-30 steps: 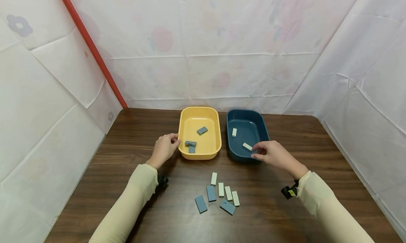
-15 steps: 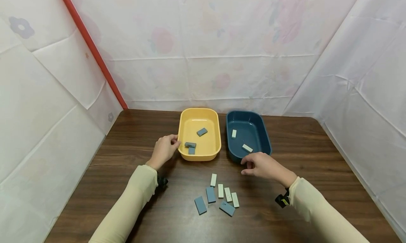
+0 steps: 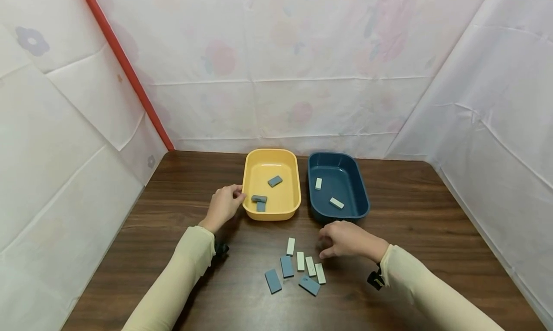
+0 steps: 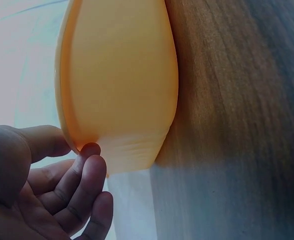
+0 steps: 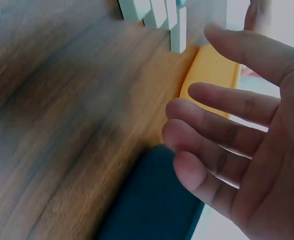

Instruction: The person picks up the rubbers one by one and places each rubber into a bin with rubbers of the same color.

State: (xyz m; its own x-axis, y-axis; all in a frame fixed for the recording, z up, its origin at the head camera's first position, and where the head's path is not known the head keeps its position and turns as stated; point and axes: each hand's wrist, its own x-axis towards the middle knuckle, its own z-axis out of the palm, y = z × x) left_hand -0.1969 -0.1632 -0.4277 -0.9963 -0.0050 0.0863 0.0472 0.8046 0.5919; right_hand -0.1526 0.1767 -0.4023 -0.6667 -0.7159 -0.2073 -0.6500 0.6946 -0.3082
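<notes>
My left hand [image 3: 223, 206] pinches the left rim of a yellow bin [image 4: 122, 75] between thumb and fingers. Inside that bin lie 3 grey-blue blocks, one of them [image 3: 274, 181] apart from the other two. My right hand [image 3: 347, 240] hovers over the table just in front of a dark blue bin [image 3: 339, 216], with loosely bent fingers [image 5: 211, 125] and nothing held. Two pale blocks, one [image 3: 336, 203] near the front, lie in the blue bin. Left of my right hand, several pale blocks [image 3: 300, 261] and 3 grey-blue blocks [image 3: 273, 280] lie on the table.
The wooden table [image 3: 181, 172] carries both bins side by side near its back edge. White patterned sheets [image 3: 268, 57] hang behind it and at both sides. A red pole [image 3: 125, 67] slants down to the back left corner.
My right hand has moved from the blue bin's front right rim toward me and left, near the loose blocks. My left hand has stayed at the yellow bin's rim.
</notes>
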